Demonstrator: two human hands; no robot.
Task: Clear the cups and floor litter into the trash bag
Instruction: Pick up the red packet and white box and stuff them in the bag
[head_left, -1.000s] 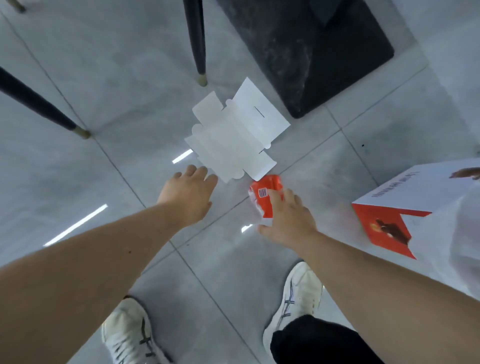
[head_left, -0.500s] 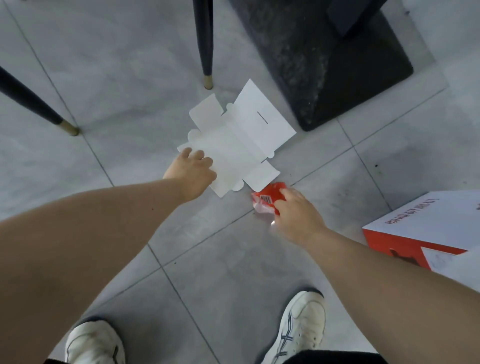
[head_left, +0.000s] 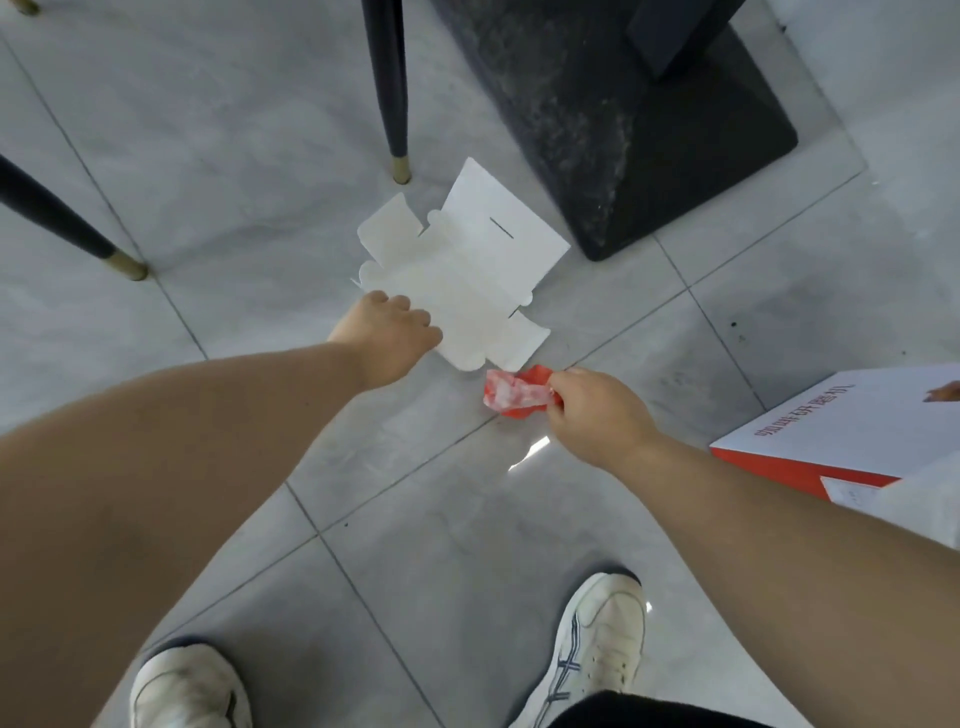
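Observation:
A flattened white cardboard box lies on the grey tile floor beside a chair leg. My left hand rests on its near left edge, fingers curled at the cardboard's rim. A crumpled red and white wrapper sits just off the box's near corner. My right hand pinches the wrapper's right end between thumb and fingers. No cups or trash bag are in view.
Two black chair legs with brass tips stand at the back and left. A dark stone table base sits behind the cardboard. An orange and white box lies at right. My white shoes are below.
My left hand reached forward onto the cardboard's edge. My right hand shifted from covering the wrapper to pinching its right end, and the wrapper turned over, showing its pale side.

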